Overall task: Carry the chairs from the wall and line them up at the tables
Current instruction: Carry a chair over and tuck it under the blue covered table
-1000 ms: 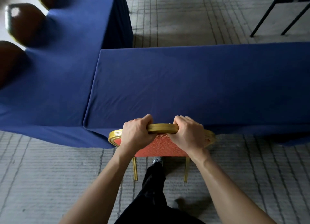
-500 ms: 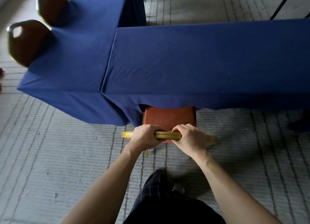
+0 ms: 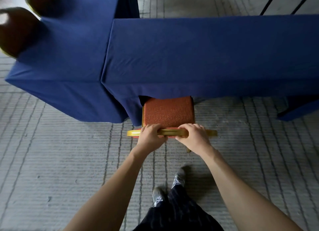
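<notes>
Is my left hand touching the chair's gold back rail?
Touching. The head view shows the left hand curled over the gold back rail, the right hand gripping beside it.

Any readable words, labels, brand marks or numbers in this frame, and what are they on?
None can be read. The blue-draped tables, the chair with its patterned red seat and gold frame, and the carpet carry no writing. The shoes are too blurred to show any brand mark.
</notes>
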Tool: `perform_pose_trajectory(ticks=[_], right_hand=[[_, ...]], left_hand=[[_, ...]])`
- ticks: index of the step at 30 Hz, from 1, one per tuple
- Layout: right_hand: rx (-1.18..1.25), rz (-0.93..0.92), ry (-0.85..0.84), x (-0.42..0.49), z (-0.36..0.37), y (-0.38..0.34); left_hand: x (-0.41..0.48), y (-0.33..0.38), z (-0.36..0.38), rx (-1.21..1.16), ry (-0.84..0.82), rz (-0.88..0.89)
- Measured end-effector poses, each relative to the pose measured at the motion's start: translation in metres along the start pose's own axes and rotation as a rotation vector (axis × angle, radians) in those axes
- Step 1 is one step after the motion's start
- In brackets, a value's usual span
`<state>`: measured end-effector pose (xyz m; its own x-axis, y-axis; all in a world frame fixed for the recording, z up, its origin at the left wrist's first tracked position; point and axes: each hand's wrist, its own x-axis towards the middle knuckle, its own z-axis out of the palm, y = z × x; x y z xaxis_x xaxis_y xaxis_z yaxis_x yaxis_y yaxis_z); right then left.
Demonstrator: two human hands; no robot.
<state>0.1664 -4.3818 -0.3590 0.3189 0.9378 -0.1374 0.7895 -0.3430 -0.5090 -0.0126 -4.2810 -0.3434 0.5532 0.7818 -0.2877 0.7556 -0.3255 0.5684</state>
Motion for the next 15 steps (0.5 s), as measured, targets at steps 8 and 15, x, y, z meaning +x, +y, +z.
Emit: perform_pose_trajectory(ticks=[8, 15], right_hand=[[0.879, 0.436, 0.298, -0.071, -0.001, -0.06], [1.591, 0.83, 0.079, -0.047, -0.001, -0.059]], left_hand=[[-0.063, 0.023, -0.012, -0.835, 0.215, -0.381], [-0.046, 0.03, -0.005, -1.627, -0.102, -0.794]])
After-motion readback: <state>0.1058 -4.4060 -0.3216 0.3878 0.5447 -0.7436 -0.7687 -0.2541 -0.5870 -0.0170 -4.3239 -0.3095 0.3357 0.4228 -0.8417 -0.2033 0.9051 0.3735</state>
